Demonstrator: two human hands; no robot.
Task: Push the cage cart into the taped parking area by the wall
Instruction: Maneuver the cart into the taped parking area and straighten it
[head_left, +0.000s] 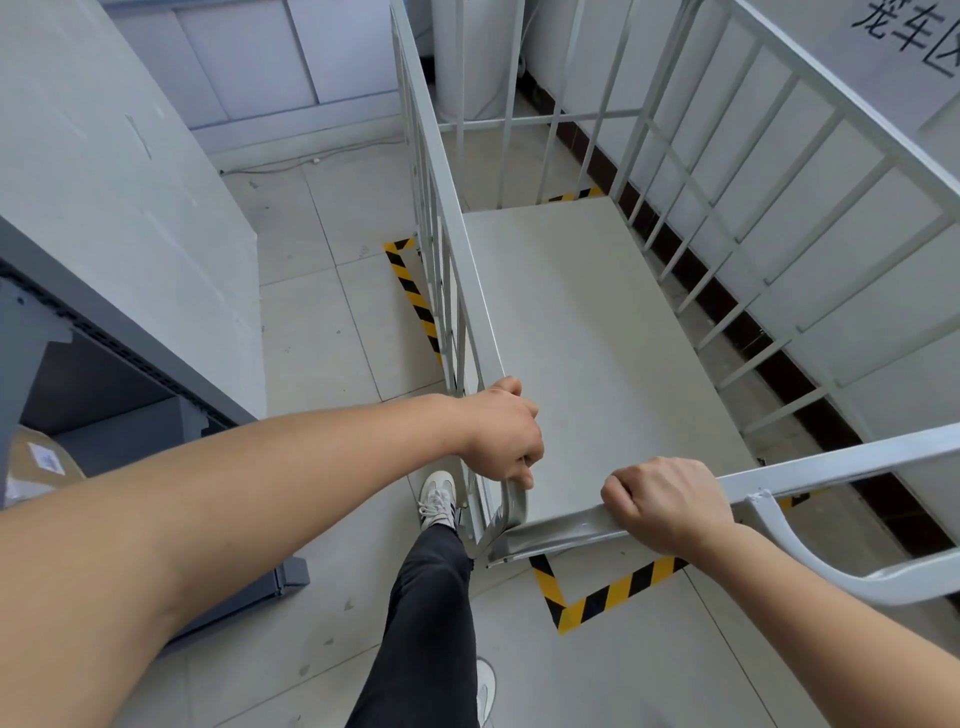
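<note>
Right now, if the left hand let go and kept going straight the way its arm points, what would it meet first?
Probably the cart's far side rails, then the wall just behind them. The left hand points across the bare cart floor, though depth is hard to judge.

The room is bright and evenly lit, a cool, soft light with no single source showing. Shadows are faint; the darkest patch sits under the grey shelf (104, 374) at the left. No harsh glare, only a dull sheen on the cart (597, 322) rail near the hands. The wide lens bends straight bars and walls outward toward the edges. The near forearms look stretched and slightly soft; the centre is sharp.
</note>
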